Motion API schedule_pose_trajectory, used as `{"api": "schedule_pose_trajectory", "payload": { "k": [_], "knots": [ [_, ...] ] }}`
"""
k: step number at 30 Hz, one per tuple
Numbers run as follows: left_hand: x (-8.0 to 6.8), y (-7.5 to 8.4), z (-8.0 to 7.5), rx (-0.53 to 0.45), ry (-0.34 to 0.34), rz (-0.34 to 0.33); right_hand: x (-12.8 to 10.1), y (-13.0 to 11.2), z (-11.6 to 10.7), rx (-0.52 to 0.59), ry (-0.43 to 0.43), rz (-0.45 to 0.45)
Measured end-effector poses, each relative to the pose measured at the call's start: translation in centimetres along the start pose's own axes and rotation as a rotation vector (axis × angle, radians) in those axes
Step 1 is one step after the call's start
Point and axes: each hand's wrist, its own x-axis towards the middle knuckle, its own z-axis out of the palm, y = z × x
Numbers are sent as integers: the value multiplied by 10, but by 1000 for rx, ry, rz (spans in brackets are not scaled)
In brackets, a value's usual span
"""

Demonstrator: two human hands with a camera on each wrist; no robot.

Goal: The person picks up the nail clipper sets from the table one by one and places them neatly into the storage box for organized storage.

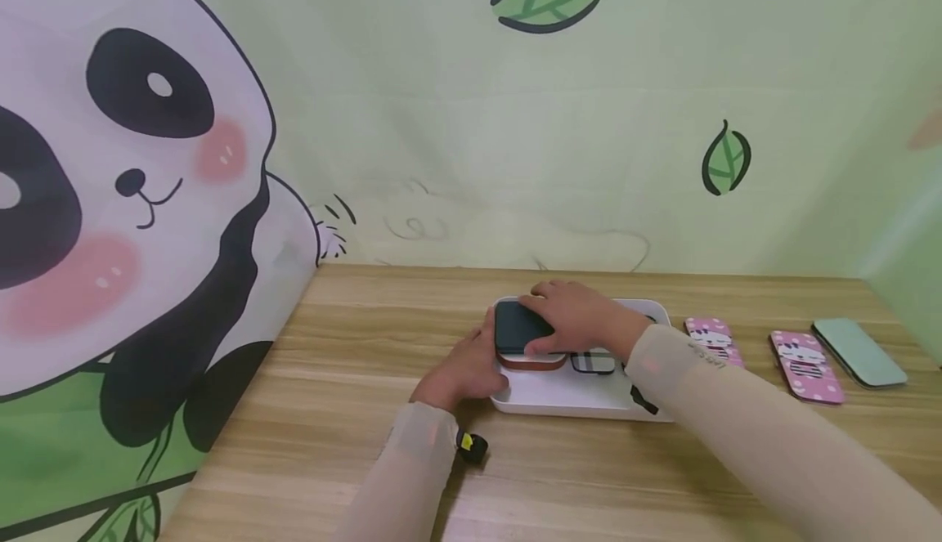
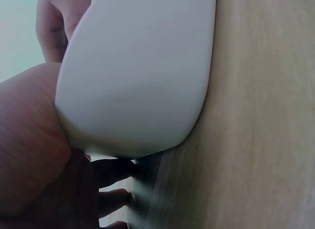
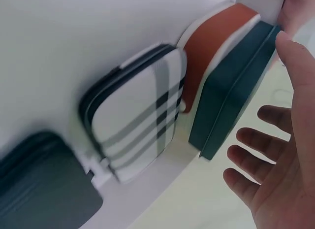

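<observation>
A white tray holds several zipped or lidded cases. On its left side a dark teal case lies on top of an orange-brown and white one. My left hand grips the tray's left end, thumb near the front corner, fingers along the outer wall. The right hand lies over the teal case; in the right wrist view its thumb touches that case's edge while the other fingers extend loosely. Beside the stack sits a white checked case, with a dark case further along.
Right of the tray, two pink patterned cards or cases and a pale green flat case lie on the wooden table. A panda-printed cloth backdrop rises behind the table. My right forearm crosses the tray's right end, partly covering it.
</observation>
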Motion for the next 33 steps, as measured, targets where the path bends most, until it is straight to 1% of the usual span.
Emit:
{"api": "schedule_pose_trajectory", "payload": {
  "k": [12, 17, 24, 29, 33],
  "knots": [
    [3, -1, 1, -8, 3, -33, -22, 25, -14, 6, 39, 24],
    [1, 1, 1, -16, -3, -37, -32, 36, -15, 17, 45, 61],
    [-2, 4, 0, -24, 9, -31, -51, 54, -18, 9, 75, 98],
    [0, 3, 2, -24, 5, -34, -63, 69, -18, 16, 68, 149],
    [1, 2, 2, -22, -2, -38, -72, 82, -17, 20, 82, 164]
  ]
}}
